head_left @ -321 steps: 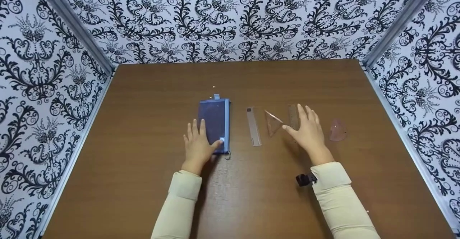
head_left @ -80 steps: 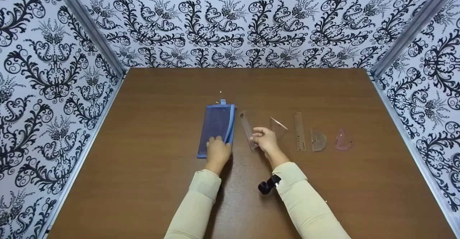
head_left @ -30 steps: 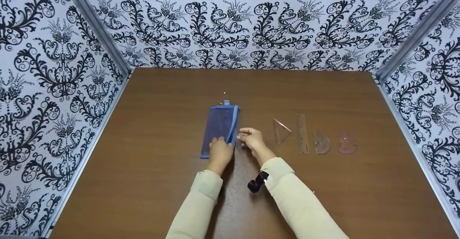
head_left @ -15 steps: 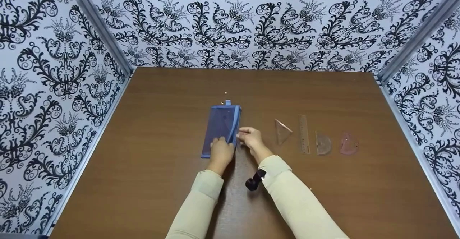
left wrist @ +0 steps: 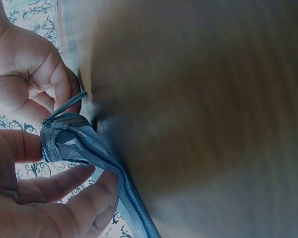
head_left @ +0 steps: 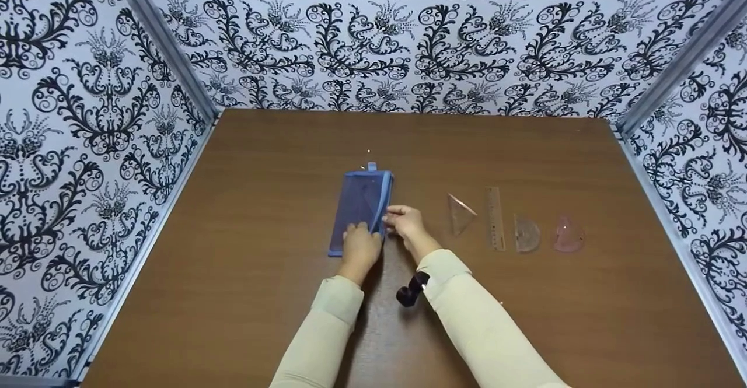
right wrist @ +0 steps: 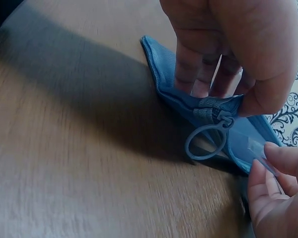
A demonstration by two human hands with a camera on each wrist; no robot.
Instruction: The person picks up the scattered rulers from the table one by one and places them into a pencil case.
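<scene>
A blue mesh zip pouch (head_left: 355,201) lies on the table, its zipped right side gaping. My left hand (head_left: 360,249) grips the pouch by its near end, fingers and thumb on either side, beside the zip pull ring (right wrist: 207,142). At the pouch's right edge, my right hand (head_left: 407,224) pinches a clear ruler (right wrist: 260,153) between thumb and fingers. In the right wrist view the ruler reaches into the pouch's mouth; most of it is hidden by fabric and fingers. The left wrist view shows the pouch fabric (left wrist: 72,141) bunched between both hands.
Right of the hands lie a clear set square (head_left: 461,215), another clear ruler (head_left: 495,219), a clear protractor (head_left: 527,233) and a pink rounded template (head_left: 568,236). A dark wrist device (head_left: 412,289) hangs off the right cuff. Patterned walls enclose the table (head_left: 262,201).
Both hands were spread apart earlier. Since then my left hand has gripped the pouch, and my right hand has picked up the ruler nearest it and moved it left into the pouch's mouth.
</scene>
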